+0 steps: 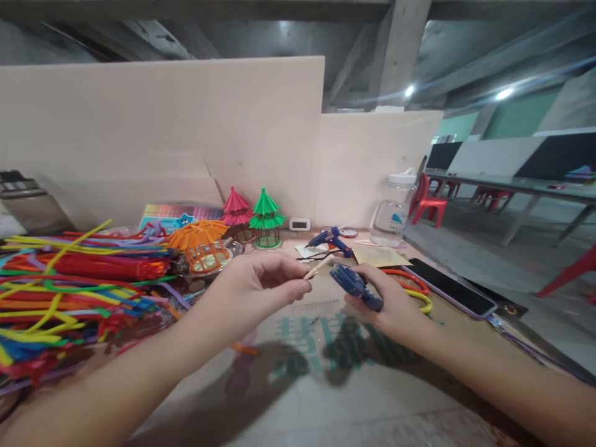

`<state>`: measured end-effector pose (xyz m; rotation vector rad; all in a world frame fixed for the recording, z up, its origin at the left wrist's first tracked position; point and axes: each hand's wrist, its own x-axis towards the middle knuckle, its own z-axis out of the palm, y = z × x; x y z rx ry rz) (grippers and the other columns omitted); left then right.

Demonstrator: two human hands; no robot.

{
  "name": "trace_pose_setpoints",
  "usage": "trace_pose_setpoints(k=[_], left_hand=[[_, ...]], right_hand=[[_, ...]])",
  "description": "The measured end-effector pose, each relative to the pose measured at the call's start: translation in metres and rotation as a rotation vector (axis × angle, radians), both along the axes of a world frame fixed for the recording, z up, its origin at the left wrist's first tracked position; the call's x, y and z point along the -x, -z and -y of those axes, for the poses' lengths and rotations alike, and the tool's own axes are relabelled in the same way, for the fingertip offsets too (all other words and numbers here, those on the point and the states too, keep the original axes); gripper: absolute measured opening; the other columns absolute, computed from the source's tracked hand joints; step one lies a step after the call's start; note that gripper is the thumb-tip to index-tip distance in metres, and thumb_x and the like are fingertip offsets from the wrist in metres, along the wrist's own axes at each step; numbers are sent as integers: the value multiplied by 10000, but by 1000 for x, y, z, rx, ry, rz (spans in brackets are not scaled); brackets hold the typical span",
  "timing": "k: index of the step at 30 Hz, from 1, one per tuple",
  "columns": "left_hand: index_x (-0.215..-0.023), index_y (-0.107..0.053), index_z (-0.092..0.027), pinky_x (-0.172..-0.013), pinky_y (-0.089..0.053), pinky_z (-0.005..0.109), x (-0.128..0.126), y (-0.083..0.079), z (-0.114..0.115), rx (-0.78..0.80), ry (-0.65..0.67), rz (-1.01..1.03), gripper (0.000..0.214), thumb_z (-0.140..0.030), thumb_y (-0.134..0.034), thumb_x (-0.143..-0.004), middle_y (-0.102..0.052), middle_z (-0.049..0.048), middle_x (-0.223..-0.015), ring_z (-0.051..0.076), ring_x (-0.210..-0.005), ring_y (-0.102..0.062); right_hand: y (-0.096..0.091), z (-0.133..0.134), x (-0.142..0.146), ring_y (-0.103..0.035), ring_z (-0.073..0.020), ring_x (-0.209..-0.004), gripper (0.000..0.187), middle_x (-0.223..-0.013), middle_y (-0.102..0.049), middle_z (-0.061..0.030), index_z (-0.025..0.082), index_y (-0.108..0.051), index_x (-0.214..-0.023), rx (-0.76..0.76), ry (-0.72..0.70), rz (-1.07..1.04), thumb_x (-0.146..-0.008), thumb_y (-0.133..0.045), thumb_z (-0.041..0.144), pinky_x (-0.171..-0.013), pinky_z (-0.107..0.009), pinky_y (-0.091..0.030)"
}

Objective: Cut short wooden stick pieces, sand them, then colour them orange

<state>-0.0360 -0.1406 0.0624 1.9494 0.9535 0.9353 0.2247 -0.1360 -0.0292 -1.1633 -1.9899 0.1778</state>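
My left hand (261, 282) is closed in a pinch on a short wooden stick (318, 267) held above the cardboard-covered table (307, 385). My right hand (388, 298) is wrapped round a blue glue gun (356, 285), whose nozzle points left at the stick's tip. The two hands are close together over the middle of the table.
A heap of coloured pipe cleaners (69, 285) fills the left side. Small orange (202, 245), pink (236, 214) and green (266, 218) pavilion models stand behind, with a second blue glue gun (331, 240), a plastic bottle (395, 211) and a phone (454, 287) on the right.
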Motion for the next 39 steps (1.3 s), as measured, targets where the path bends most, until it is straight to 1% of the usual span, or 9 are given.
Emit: trace_pose_setpoints(k=[5,10,14,18,20,26,29,33,39], left_hand=[[-830,-767,-191,-617,-495,241,-2,0,7,-134,3,-93,182,-340,-663,-845,-720,9,-752,147,-700,-629],[-843,-777,-215,-652,-496,242,-1,-1,11,-289,50,-156,176,-304,-630,-882,-759,4,-816,166,-755,-669],[-810,-771,-209,-630,-496,237,-1,-5,12,-313,116,-200,189,-301,-627,-889,-741,3,-758,165,-702,-661],[-930,-781,-216,-665,-502,243,-1,-3,13,-337,234,-239,197,-253,-588,-920,-740,9,-782,162,-701,-653],[-938,-780,-219,-685,-502,247,-2,-1,15,-344,276,-245,205,-223,-576,-921,-739,15,-795,164,-713,-653],[-770,-748,-226,-666,-487,225,-4,2,20,-326,302,-196,188,-208,-616,-902,-736,4,-752,151,-698,-662],[-799,-749,-230,-675,-490,211,-3,4,22,-332,321,-182,172,-184,-624,-908,-751,-6,-775,139,-704,-669],[-832,-741,-230,-692,-487,206,-2,5,24,-373,336,-202,172,-155,-613,-919,-742,-18,-755,130,-699,-664],[-884,-721,-212,-709,-488,193,-3,4,27,-383,369,-209,158,-175,-585,-955,-747,-16,-792,117,-713,-667]], right_hand=[[-6,-1,-7,-639,-318,-1046,370,-1137,-664,-129,223,-533,-1166,-111,-10,119,-816,-632,292,-875,-479,-520],[-16,-3,-17,-617,-335,-1063,436,-1113,-657,-142,204,-519,-1170,-340,28,221,-742,-606,197,-923,-510,-496],[-25,-2,-22,-606,-354,-1067,496,-1127,-634,-175,174,-517,-1200,-476,55,299,-712,-599,197,-915,-516,-499],[-31,1,-25,-610,-349,-1082,522,-1151,-625,-163,192,-504,-1239,-564,58,343,-725,-597,206,-929,-509,-500],[-34,3,-25,-615,-348,-1081,524,-1156,-627,-155,208,-493,-1267,-625,60,380,-753,-594,218,-926,-513,-496],[-48,15,-24,-621,-330,-1036,421,-1100,-657,-137,224,-501,-1256,-777,104,480,-845,-588,201,-892,-499,-490],[-55,21,-25,-628,-302,-986,349,-1046,-666,-107,254,-518,-1186,-839,152,512,-856,-603,178,-855,-462,-491],[-61,26,-30,-634,-272,-871,241,-929,-667,-56,299,-526,-1095,-855,201,539,-888,-635,239,-807,-441,-489],[-63,28,-35,-633,-268,-839,122,-890,-687,-56,287,-580,-1012,-881,208,525,-921,-656,317,-765,-436,-496]])
